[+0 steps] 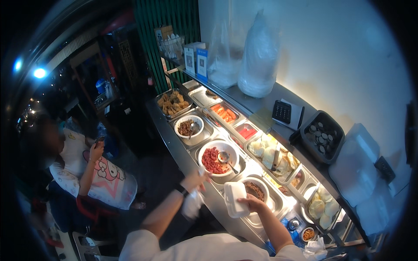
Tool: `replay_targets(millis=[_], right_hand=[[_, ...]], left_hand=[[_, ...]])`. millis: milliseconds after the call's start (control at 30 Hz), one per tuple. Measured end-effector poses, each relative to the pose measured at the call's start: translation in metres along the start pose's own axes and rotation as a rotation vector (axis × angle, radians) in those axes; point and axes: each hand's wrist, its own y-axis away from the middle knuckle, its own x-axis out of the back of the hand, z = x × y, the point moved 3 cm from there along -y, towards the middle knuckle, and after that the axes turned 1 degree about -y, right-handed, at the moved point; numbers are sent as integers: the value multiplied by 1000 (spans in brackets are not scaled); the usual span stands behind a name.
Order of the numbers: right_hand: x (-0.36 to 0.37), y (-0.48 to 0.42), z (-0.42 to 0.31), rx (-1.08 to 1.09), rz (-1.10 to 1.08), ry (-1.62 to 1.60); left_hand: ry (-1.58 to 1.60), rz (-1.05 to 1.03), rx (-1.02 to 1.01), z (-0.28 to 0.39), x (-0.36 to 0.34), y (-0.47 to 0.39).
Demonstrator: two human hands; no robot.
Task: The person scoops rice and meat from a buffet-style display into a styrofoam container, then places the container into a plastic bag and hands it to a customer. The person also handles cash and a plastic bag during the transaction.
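Note:
My right hand (253,203) grips a closed white foam takeaway box (236,199) over the near edge of a lit food counter. Blurred by motion, my left hand (196,181) is to its left, with a thin white plastic bag (193,203) hanging from it. Beyond my hands stands a white bowl of red chopped meat (213,160) with a metal ladle (224,158) in it. Partly behind the box is a bowl of brown minced food (255,190). A further bowl of dark diced meat (186,128) holds a spoon.
Trays of fried chicken (173,103), sausages (224,113) and fried eggs (268,153) line the counter. On the upper shelf are wrapped plastic containers (259,62), a calculator (281,111) and a coin bin (321,137). At left a seated person (94,173) holds a phone.

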Motion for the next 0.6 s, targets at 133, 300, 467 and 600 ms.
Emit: replay_targets(millis=[133, 300, 467, 600], right_hand=[[23, 32, -3, 139, 195, -4], [3, 40, -17, 341, 288, -9], [-17, 32, -34, 377, 302, -115], [-21, 18, -40, 416, 319, -129]], left_hand=[[-382, 378, -394, 211, 63, 33], [-771, 526, -736, 390, 106, 22], [-1217, 789, -572, 483, 92, -28], [-1416, 960, -864, 515, 98, -91]])
